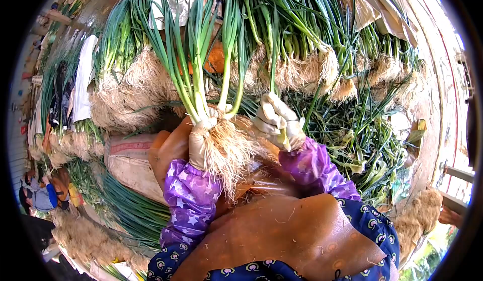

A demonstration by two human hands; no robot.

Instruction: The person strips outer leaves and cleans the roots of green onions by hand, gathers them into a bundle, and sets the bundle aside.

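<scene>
My left hand (200, 141), in a pale glove, is closed around several spring onions (199, 92) just above their roots. Their green leaves point up and away from me, and a thick tangle of pale roots (229, 147) hangs below the glove. To the right, my right hand (275, 117), also gloved, is a fist around a spring onion leaf (285, 139). Its pale yellow-green end sticks out under the fingers, and a green length seems to rise above the fist. The two hands are apart. An orange-brown apron (297, 225) covers my lap.
Rows of spring onions (297, 44) with roots toward me lie across the far side. A heap of loose leaves (357, 140) is at my right. At left are a white sack (133, 168) and more green leaves (133, 208). A person (40, 195) is at far left.
</scene>
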